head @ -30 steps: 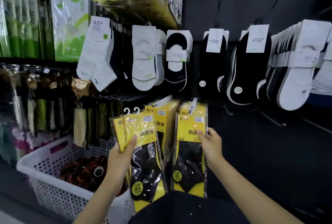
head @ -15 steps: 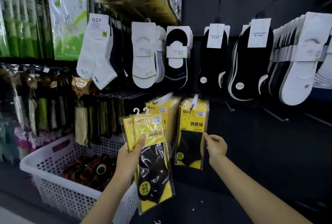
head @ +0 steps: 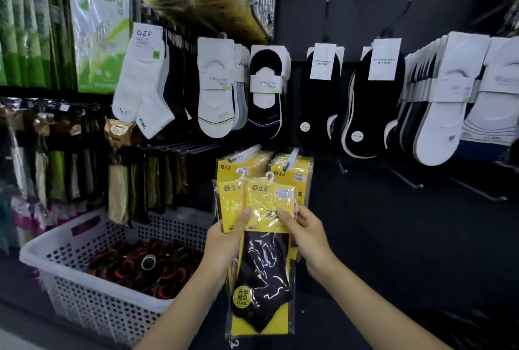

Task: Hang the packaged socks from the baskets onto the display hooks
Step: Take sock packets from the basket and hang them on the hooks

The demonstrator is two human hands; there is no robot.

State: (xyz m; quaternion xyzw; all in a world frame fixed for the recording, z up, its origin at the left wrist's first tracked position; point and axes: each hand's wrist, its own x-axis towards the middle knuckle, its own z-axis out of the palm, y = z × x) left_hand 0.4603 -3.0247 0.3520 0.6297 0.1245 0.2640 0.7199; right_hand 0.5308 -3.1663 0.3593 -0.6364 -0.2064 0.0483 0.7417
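We log the white basket (head: 92, 310) at lower left, loaded with dark red-and-black bundles (head: 134, 268) we cannot identify. At centre the left hand (head: 222, 243) grips a small stack of yellow sock packs (head: 261, 265), thumb on the front and fingers hidden behind, while the right hand (head: 306, 234) pinches the front pack's edge between thumb and fingers. Just behind, two display hooks (head: 292, 156) already carry yellow packs; the held stack is unhung and bare hooks (head: 407, 180) stand to the right, so we judge the task partway.

You hold glossy, crinkled clear-plastic sock packs (head: 264, 279) at centre frame; at lower left sits a matt, perforated plastic basket (head: 98, 307).
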